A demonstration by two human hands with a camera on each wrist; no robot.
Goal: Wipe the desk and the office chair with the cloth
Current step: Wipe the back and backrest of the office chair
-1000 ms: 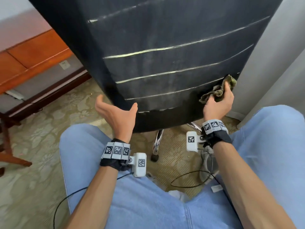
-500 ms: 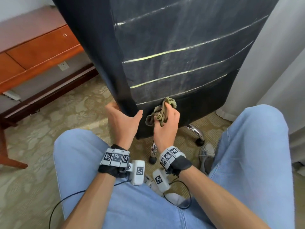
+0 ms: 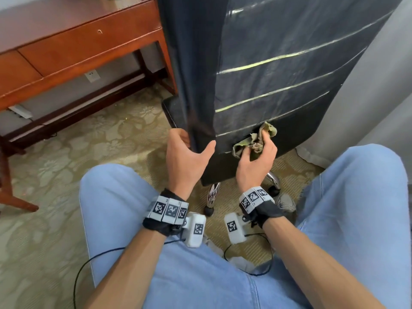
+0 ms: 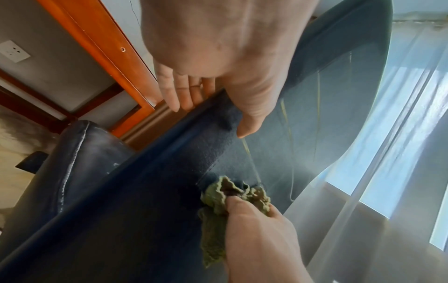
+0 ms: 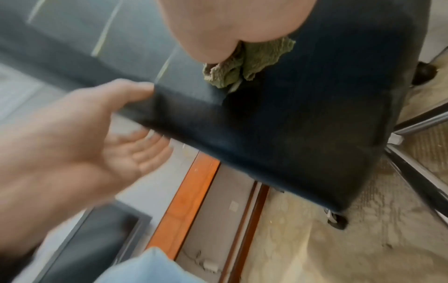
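Dark leather with pale stitched seams covers the office chair [image 3: 278, 70] backrest in the head view; the right hand [image 3: 256, 161] bunches a crumpled olive cloth [image 3: 254, 141] against its lower panel, back rightward from the left corner half a second ago. Left wrist view: the left hand [image 4: 218, 63] clasps the backrest edge, thumb in front, fingers behind. Right wrist view, blurred: cloth pressed under the palm, beside the wooden desk [image 5: 186, 193].
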